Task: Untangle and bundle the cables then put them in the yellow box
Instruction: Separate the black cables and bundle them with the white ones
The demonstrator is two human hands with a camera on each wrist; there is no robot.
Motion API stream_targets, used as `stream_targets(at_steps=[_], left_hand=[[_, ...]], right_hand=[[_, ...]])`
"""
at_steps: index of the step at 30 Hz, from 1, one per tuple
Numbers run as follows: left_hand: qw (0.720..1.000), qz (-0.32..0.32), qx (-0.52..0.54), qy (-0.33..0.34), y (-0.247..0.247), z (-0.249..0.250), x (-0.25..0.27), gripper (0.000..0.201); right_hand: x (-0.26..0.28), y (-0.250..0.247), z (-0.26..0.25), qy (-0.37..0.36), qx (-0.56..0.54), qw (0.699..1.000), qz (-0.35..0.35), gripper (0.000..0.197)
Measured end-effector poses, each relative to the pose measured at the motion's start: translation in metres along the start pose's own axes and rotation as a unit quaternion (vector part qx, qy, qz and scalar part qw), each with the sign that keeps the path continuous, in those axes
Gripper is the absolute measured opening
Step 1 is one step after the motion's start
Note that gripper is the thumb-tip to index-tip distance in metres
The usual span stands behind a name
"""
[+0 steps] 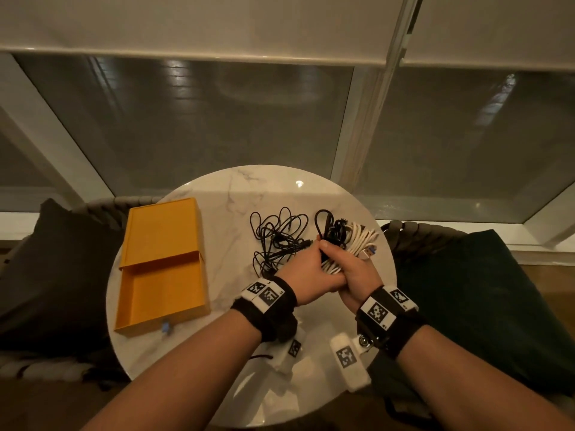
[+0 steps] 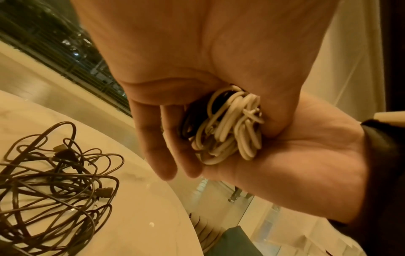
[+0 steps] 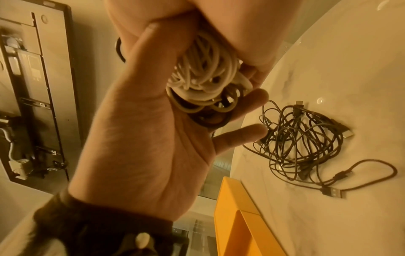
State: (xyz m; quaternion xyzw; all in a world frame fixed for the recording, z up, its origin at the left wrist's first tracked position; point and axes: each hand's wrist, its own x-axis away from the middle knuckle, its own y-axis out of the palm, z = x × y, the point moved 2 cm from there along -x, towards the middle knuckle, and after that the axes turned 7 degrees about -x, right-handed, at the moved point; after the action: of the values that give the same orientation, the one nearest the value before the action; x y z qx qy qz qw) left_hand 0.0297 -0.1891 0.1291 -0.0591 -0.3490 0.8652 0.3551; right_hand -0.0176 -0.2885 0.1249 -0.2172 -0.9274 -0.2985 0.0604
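Over the right side of the round marble table [image 1: 217, 194], both hands hold one coiled bundle of white and black cables [image 1: 351, 241]. My left hand [image 1: 306, 269] wraps it from the left; in the left wrist view its fingers [image 2: 157, 155] lie along the cable bundle [image 2: 230, 129]. My right hand [image 1: 354, 269] cups it from below, thumb over the top; the right wrist view shows the coil [image 3: 203, 78] in its palm. A loose tangle of black cables [image 1: 280, 237] lies on the table just left of the hands. The yellow box [image 1: 161, 265] sits open at the left.
Dark cushions on woven chairs flank the table, one at the left [image 1: 46, 259] and one at the right [image 1: 482, 290]. A window with half-drawn blinds stands behind. A small blue item [image 1: 166, 328] lies at the box's near edge.
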Motion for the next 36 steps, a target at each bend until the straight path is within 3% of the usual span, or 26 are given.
stream_targets(at_steps=[4,11,16,19,22,25,28,30,33,36], left_hand=[[0.999,0.031,0.020,-0.014,0.004,-0.002,0.002,0.042],[0.996,0.080,0.031,-0.017,0.007,-0.006,0.006,0.068],[0.999,0.047,0.014,-0.007,0.000,-0.006,0.009,0.063],[1.000,0.017,0.004,-0.002,-0.004,-0.008,0.011,0.050],[1.000,0.001,-0.012,0.011,-0.006,-0.009,0.011,0.044],[0.994,-0.015,-0.103,0.016,-0.011,-0.008,0.010,0.043],[0.961,-0.030,-0.274,0.016,-0.018,-0.013,0.010,0.056],[0.943,-0.037,-0.332,0.015,-0.025,-0.021,0.011,0.068],[0.950,-0.048,-0.309,0.015,-0.043,-0.039,0.011,0.062],[0.974,-0.070,-0.209,0.050,-0.045,-0.045,0.009,0.031]], right_hand=[[0.000,0.000,0.002,0.017,-0.017,1.000,-0.018,0.015],[-0.003,0.003,0.001,0.060,-0.079,0.992,-0.080,0.036],[-0.005,0.001,0.005,0.076,-0.097,0.984,-0.126,0.046],[-0.006,0.002,0.008,0.104,-0.119,0.978,-0.137,0.052],[-0.006,0.008,0.008,0.087,-0.105,0.980,-0.142,0.053],[-0.011,0.009,0.011,0.048,-0.029,0.990,-0.127,0.058],[-0.014,0.007,0.011,0.013,0.027,0.994,-0.101,0.047],[-0.016,0.003,0.008,-0.001,0.017,0.997,-0.078,0.035],[-0.020,-0.002,0.004,-0.014,0.010,0.998,-0.052,0.010],[-0.023,-0.005,0.013,-0.010,-0.006,1.000,-0.014,0.017]])
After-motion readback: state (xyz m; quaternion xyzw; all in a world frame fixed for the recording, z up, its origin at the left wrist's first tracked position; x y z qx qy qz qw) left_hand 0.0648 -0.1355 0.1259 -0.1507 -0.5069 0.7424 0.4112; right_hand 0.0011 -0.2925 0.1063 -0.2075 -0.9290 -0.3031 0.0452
